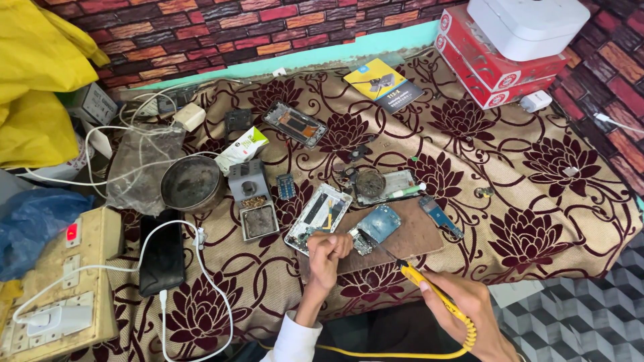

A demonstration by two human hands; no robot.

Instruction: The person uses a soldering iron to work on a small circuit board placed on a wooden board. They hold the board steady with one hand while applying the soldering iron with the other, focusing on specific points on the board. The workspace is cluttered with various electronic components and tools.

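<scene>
The right hand (469,315) grips a yellow soldering iron (429,285), its tip angled toward a small circuit board (373,229) on a brown board (409,241). The left hand (327,251), fingers curled, pinches the circuit board's near edge. Farther back on the floral-clothed worktop (537,201) lie a yellow-and-dark booklet (382,84) and stacked red boxes (493,67) under a white box (526,23).

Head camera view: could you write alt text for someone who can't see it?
Seen from above, a person's right hand holds a yellow soldering iron to a small circuit board on a wooden board, while the left hand steadies it. Around them, a floral cloth holds opened phones, a metal bowl and red boxes.
</scene>
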